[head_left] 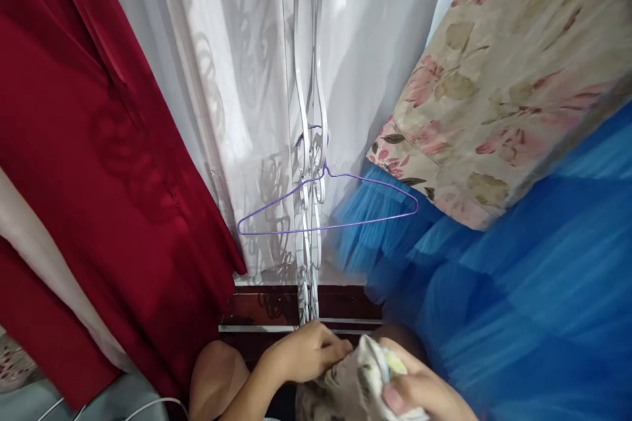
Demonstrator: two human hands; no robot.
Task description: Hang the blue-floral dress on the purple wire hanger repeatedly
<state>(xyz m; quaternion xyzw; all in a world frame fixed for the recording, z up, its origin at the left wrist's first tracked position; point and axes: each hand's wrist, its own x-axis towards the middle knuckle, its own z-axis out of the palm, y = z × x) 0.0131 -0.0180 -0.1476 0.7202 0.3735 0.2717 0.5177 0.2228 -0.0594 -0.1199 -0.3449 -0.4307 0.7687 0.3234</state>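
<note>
1. Gripping a patterned cloth (348, 385), the right hand (412, 385) is closed on its bunched upper end, thumb pressed on the near face. The cloth is pale with darker and yellow-green markings; it is held low in front of the person's body, and part of it is blurred.
2. Beside it, the left hand (313, 350) has its fingers bent in at the opposite side of the cloth; whether they pinch the fabric I cannot tell.
3. Just left of the left forearm a bent knee (217, 371) shows.
4. Farther left, a grey covering (148, 398) carries a thin white cord (158, 401) near its right edge.
5. Along the left side hangs a deep red drape (128, 191), with curly shadows across its middle.
6. Opposite, on the right, spreads gauzy blue fabric (523, 289), blurred in places. A cream floral fabric (494, 99) hangs over its upper part, its lower corner reaching toward the hanger.
7. Beyond the hands, a purple hanger (365, 221) hangs bare by its hook from a white metal rack (305, 112), its arms extending past both side edges of the rack.
8. Behind the rack, a white curtain (247, 79) falls in folds to a dark reddish ledge (345, 302).
</note>
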